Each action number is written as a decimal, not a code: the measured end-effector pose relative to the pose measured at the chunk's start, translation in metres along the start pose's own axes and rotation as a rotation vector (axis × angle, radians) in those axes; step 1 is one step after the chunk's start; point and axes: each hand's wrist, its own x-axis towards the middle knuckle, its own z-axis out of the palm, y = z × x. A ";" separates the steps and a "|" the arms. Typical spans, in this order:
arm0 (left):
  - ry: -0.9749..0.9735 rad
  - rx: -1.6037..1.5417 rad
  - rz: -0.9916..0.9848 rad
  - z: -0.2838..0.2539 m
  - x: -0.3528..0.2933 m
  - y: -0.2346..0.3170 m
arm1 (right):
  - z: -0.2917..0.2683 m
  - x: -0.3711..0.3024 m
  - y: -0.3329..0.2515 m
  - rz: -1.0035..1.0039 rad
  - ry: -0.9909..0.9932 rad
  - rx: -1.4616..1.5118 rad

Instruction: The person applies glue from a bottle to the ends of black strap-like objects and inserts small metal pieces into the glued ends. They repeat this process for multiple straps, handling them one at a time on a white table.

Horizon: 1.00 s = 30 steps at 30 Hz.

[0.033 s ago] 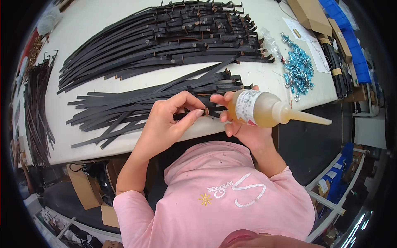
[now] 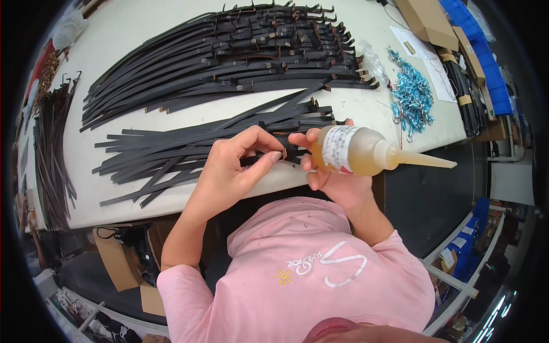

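My left hand [image 2: 240, 163] pinches the end of a black strap [image 2: 250, 160] between thumb and fingers, near the front edge of the table. At that end is a small brown, folded-looking tip [image 2: 284, 154]. In my right hand [image 2: 337, 182] is a squeeze bottle [image 2: 366, 151] of yellowish liquid, with a white label and a long tapered nozzle pointing right. The right fingertips are close to the strap end; whether they touch it I cannot tell. Under and behind my hands lies a loose pile of black straps [image 2: 166, 146].
Farther back, a large row of black straps [image 2: 189, 71] with bent ends covers the table [image 2: 63, 188]. To the right lies a heap of blue and silver metal clasps [image 2: 413, 94], beside paper sheets and a cardboard box [image 2: 428, 23]. More straps [image 2: 51, 148] hang at the left edge.
The bottle in my right hand has shifted very slightly left, its nozzle a little higher. My left hand keeps its pinch on the strap.
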 end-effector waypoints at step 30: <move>0.511 0.527 0.497 0.034 0.034 0.006 | -0.003 0.026 0.017 -0.222 -0.031 0.388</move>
